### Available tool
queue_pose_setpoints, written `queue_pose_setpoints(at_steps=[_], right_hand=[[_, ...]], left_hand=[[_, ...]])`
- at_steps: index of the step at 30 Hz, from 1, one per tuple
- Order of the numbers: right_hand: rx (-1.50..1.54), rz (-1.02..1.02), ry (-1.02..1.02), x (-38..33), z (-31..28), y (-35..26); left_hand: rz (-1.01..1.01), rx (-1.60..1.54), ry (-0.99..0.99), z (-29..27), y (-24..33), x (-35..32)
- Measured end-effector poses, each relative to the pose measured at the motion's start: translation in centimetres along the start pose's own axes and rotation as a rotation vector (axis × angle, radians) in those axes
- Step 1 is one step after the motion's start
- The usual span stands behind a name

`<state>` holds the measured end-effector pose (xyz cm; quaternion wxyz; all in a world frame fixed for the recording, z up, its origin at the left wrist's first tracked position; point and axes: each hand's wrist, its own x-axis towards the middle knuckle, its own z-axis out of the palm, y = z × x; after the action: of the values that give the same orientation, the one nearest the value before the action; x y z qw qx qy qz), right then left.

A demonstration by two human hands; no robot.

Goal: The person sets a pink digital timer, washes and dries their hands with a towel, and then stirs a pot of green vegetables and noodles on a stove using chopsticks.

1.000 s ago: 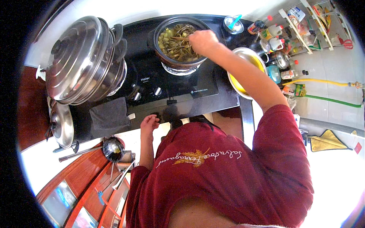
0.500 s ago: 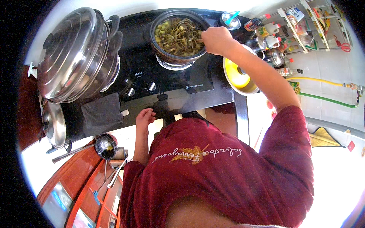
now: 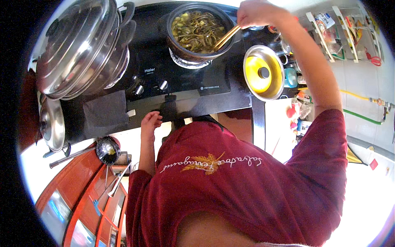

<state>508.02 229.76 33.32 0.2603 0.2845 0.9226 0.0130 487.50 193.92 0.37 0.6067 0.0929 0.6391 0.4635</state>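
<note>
My right hand is closed round a pair of chopsticks, above the right rim of a dark pot. The chopsticks slant down to the left, and their tips are in the food. Greenish-brown strips and pale green chunks fill the pot in liquid. The pot sits on the right burner of a black glass stove, with foil beneath it. My left hand hangs by the stove's front edge with its fingers loosely curled, and nothing shows in it.
A large lidded steel steamer fills the left burner. Right of the pot stands a steel bowl with a yellow inside. A dark cloth and a pan lid lie at the front left. Wall racks hold packets at the right.
My right hand has moved up and right, away from the pot, so the chopsticks now show clearly. The view has shifted slightly. My left hand stays near the stove's edge.
</note>
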Motion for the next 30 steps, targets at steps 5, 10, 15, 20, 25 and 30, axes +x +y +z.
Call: queue_pose_setpoints(at_steps=[5,10,15,20,25,30], right_hand=[[-0.118,0.116,0.099,5.0,5.8,1.1],[-0.086,0.065,0.196,2.4,1.7,1.0],[0.042,-0.175,0.051,0.5,-0.3,-0.5],[-0.071,-0.022,0.295,4.1,6.6,-2.2],[0.146,0.027,0.022,2.3,3.4,1.2],[0.469,0.062,0.112,1.9,4.8,0.6]], left_hand=[[0.019,-0.013,-0.026,0.6,0.5,-0.7],[-0.008,0.001,0.040,0.1,-0.4,-1.1],[-0.020,-0.036,0.015,0.1,-1.0,-0.7],[0.003,-0.008,-0.039,1.6,0.2,0.1],[0.023,-0.002,-0.009,1.2,0.1,0.3],[-0.045,0.039,0.002,1.1,-0.2,-0.1]])
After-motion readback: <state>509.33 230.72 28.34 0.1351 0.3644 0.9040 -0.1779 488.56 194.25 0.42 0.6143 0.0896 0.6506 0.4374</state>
